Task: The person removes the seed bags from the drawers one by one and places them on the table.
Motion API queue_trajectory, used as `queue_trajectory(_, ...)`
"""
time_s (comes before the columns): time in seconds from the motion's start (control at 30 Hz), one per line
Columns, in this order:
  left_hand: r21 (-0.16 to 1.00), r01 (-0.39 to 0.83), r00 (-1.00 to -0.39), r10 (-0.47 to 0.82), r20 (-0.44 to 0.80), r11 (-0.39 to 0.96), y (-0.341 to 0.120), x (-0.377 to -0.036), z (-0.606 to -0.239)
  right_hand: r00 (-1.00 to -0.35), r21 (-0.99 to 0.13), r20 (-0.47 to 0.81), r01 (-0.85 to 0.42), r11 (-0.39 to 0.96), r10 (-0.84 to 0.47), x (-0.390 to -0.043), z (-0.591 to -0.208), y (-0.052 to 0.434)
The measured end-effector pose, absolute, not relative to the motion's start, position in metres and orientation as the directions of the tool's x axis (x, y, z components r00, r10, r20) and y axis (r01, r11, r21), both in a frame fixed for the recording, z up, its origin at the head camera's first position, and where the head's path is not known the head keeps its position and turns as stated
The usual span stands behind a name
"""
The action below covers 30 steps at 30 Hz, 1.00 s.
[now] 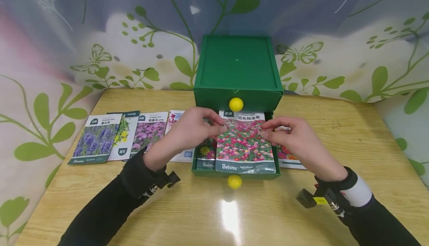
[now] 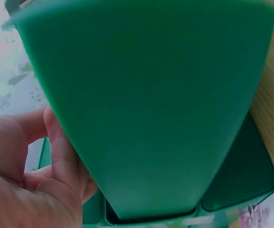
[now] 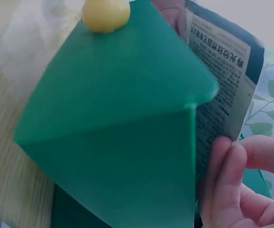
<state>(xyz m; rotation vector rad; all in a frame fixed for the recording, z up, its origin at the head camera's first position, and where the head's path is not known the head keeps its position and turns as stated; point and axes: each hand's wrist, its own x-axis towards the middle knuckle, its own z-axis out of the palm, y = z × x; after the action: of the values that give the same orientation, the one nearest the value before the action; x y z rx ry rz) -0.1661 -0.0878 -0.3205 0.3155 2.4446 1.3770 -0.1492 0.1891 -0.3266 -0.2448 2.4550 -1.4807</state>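
Pinching its side edges with your left hand and right hand, you hold the pink-flower packet over the open drawer; uneven release could snag 1 corner on its rim.

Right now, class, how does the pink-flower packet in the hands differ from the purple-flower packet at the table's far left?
The pink-flower packet is held by the left hand and right hand at the open drawer; the purple-flower packet lies on the table. In the head view, the pink-flower packet appears nearly straight; the purple-flower packet is slanted. Both carry "Beishu" on a dark band.
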Motion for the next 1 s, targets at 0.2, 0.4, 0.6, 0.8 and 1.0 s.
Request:
queue_trajectory(0.2,0.861,0.083,-0.899,0.411,-0.153,0.502,-0.084,-0.151,-0.318,-0.947,-0.897,-0.172,0.036,0.44,-0.273,-0.135,-0.327,0.2)
queue_trajectory(0.4,0.864,0.155,-0.867,0.485,-0.113,0.479,-0.073,-0.14,-0.313,-0.949,-0.909,-0.195,0.08,0.409,-0.248,-0.119,-0.329,0.213)
queue_trajectory(0.6,0.857,0.234,-0.83,0.554,-0.07,0.459,-0.056,-0.135,-0.311,-0.969,-0.913,-0.137,0.043,0.406,-0.205,-0.109,-0.33,0.228)
queue_trajectory(0.8,0.874,0.232,-0.798,0.598,-0.08,0.427,-0.04,-0.135,-0.306,-0.986,-0.887,-0.071,-0.007,0.461,-0.15,-0.106,-0.332,0.248)
queue_trajectory(1.0,0.898,0.194,-0.752,0.648,-0.123,0.395,-0.028,-0.137,-0.301,-0.996,-0.869,-0.018,-0.027,0.493,-0.087,-0.108,-0.339,0.272)
